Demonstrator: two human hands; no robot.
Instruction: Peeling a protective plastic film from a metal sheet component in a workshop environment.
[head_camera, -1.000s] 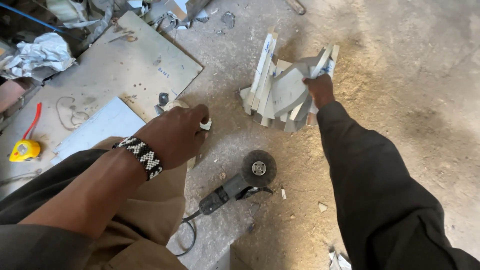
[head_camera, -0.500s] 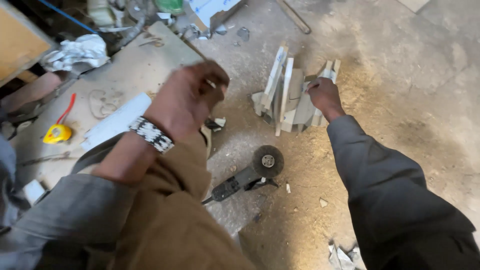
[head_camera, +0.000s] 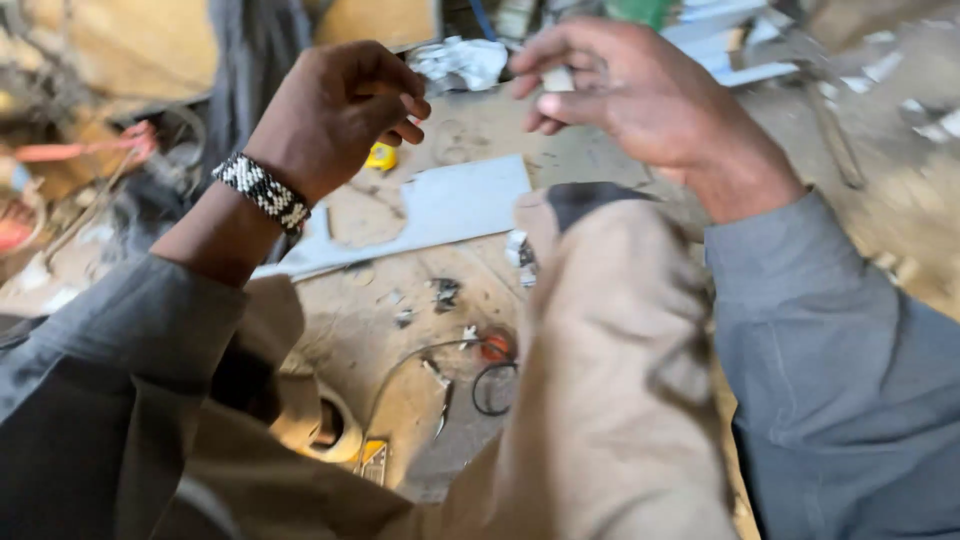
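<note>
Both my hands are raised close in front of me, above my bent knee in tan trousers (head_camera: 600, 360). My left hand (head_camera: 340, 105), with a black-and-white beaded band (head_camera: 265, 190) on the wrist, has its fingers curled in, and nothing shows in them. My right hand (head_camera: 640, 100) pinches a small white piece (head_camera: 556, 78) between thumb and fingers. The two hands are a short gap apart and do not touch.
On the dusty floor beyond lie a flat white sheet (head_camera: 450, 205), a yellow tape measure (head_camera: 380, 155) and crumpled white cloth (head_camera: 460, 60). A thin black cable (head_camera: 420, 365) and a small orange part (head_camera: 495, 348) lie by my knee. Blurred clutter fills the left and the far edge.
My right hand has left the pile of white strips and come up holding a small white piece. My left hand has risen to meet it. The view has swung left and closer.
</note>
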